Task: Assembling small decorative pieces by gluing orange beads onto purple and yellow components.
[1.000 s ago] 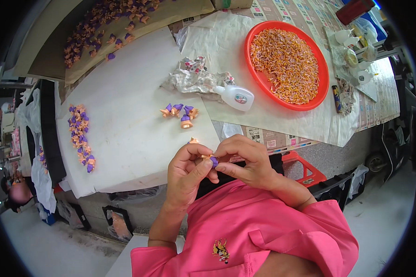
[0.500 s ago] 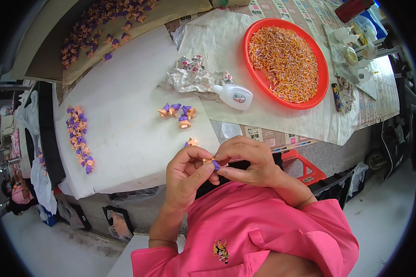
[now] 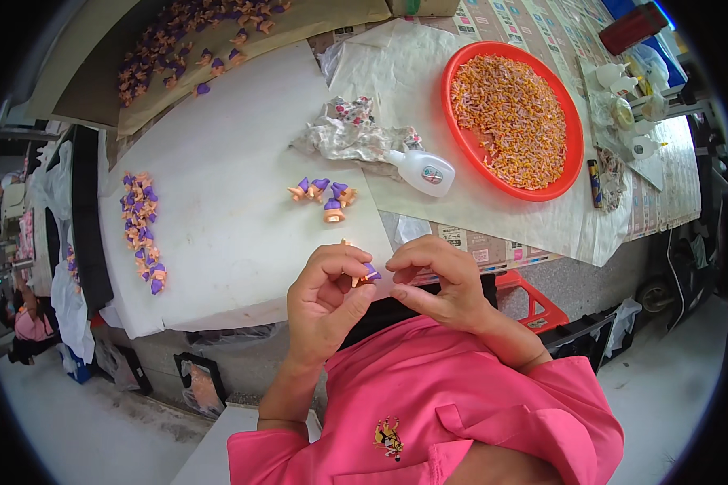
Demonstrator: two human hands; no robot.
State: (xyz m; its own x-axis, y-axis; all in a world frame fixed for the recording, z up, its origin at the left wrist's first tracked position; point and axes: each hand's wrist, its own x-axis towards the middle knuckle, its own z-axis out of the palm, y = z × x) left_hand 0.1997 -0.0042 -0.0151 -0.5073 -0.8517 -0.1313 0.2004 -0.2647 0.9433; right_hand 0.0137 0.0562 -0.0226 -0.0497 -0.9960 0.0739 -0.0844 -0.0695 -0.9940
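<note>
My left hand point(image 3: 329, 295) is closed on a small purple-and-peach plastic piece point(image 3: 371, 273), pinched at its fingertips above the table's near edge. To its right, my right hand point(image 3: 443, 283) is apart from the piece; thumb and forefinger are spread and nothing shows between them. Just beyond the hands lies a cluster of similar purple-and-peach pieces point(image 3: 334, 212). Another peach piece point(image 3: 345, 242) is mostly hidden behind my left hand. A white squeeze bottle point(image 3: 426, 172) lies on its side farther off, against a crumpled patterned cloth point(image 3: 344, 137).
A red round tray point(image 3: 448, 105) of tiny orange-and-pink parts stands at the back right. Along the left of the white table point(image 3: 218, 218) runs a row of purple-and-peach pieces point(image 3: 141, 226). More pieces point(image 3: 178, 48) are heaped at the far left. A red stool point(image 3: 534, 303) stands below the table.
My right hand has let go of the small piece and drawn off to the right, its thumb and forefinger parting. The left hand keeps the piece. The whole view has shifted slightly.
</note>
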